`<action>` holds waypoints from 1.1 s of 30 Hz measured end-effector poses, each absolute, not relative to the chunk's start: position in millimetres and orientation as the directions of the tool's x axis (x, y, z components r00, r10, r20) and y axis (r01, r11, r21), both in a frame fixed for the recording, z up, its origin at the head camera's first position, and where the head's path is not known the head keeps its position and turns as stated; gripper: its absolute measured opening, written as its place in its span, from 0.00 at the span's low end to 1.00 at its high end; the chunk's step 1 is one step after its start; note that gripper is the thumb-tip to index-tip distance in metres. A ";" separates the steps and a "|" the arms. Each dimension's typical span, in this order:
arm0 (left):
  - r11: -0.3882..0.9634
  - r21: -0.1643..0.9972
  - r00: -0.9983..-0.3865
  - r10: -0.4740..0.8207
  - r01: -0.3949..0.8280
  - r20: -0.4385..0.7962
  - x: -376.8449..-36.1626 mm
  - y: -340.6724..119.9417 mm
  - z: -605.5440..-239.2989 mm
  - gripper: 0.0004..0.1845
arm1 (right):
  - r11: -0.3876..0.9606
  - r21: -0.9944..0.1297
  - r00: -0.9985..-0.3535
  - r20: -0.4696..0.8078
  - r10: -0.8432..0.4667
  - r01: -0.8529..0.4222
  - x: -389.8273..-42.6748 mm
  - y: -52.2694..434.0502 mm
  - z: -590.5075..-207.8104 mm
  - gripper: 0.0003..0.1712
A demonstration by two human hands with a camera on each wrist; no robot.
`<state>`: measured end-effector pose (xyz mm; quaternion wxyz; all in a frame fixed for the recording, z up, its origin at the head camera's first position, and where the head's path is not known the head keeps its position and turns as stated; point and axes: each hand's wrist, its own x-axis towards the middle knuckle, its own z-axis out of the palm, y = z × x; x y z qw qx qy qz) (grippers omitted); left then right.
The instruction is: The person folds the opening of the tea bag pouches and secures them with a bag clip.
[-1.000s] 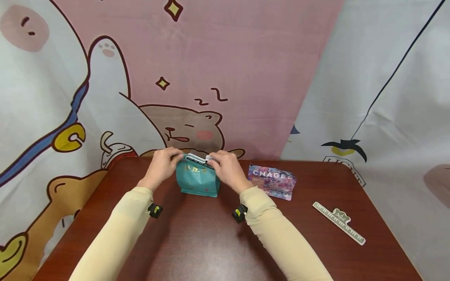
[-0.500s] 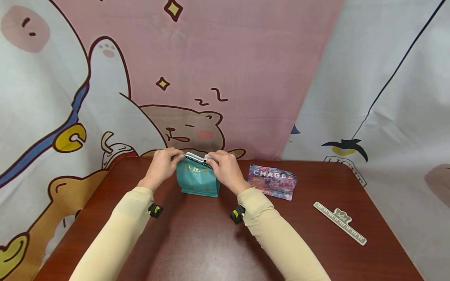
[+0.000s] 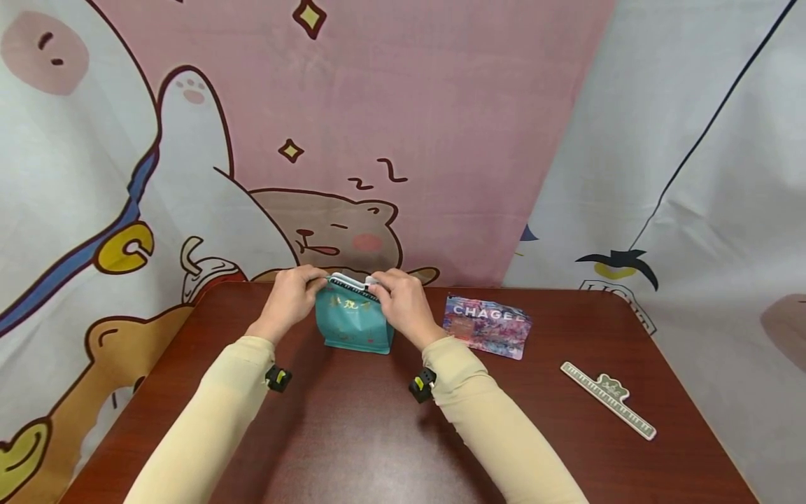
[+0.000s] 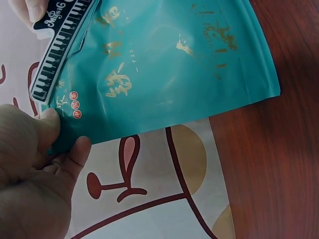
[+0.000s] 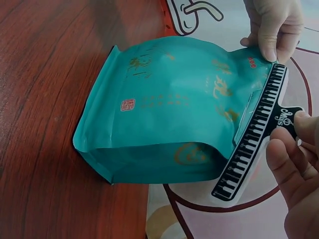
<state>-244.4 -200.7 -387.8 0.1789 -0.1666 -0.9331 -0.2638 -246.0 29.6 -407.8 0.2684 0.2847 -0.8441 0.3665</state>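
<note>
Bag (image 3: 352,322): teal, upright on the table (image 3: 365,427) nr the far edge, btwn both hands; can't see what's in it tbh
Clip (image 5: 254,130): piano-key one, lies along the bag's top edge
L hand (image 3: 291,294): thumb + fingers closed on the bag's top L corner, pinching it
R hand (image 3: 406,301): thumb + fingers pinching the clip's tab, closed up on it
Pouch (image 3: 485,329): says CHAGEE, purple/pink, lying just R of the R hand, insides hidden
2nd clip (image 3: 609,400): on the table, further R, well apart from the bag
In the way: R hand covers the bag's top R corner in head cam
Backdrop (image 3: 453,126): cartoon cloth behind the table
</note>
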 end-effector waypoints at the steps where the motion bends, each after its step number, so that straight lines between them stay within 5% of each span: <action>1: 0.806 0.434 -0.882 0.215 0.403 0.419 -244.4 -200.6 -387.9 0.08 | 0.568 -0.465 -0.692 0.664 -0.283 -0.679 -245.8 28.9 -407.4 0.08; 14: 0.796 0.469 -0.901 0.211 0.383 0.378 -243.6 -200.4 -386.3 0.09 | 0.574 -0.483 -0.710 0.648 -0.273 -0.661 -245.0 25.6 -406.8 0.09; 33: 0.779 0.520 -0.925 0.199 0.350 0.324 -242.3 -205.7 -383.2 0.12 | 0.537 -0.614 -0.815 0.441 -0.375 -0.579 -244.7 43.0 -392.9 0.17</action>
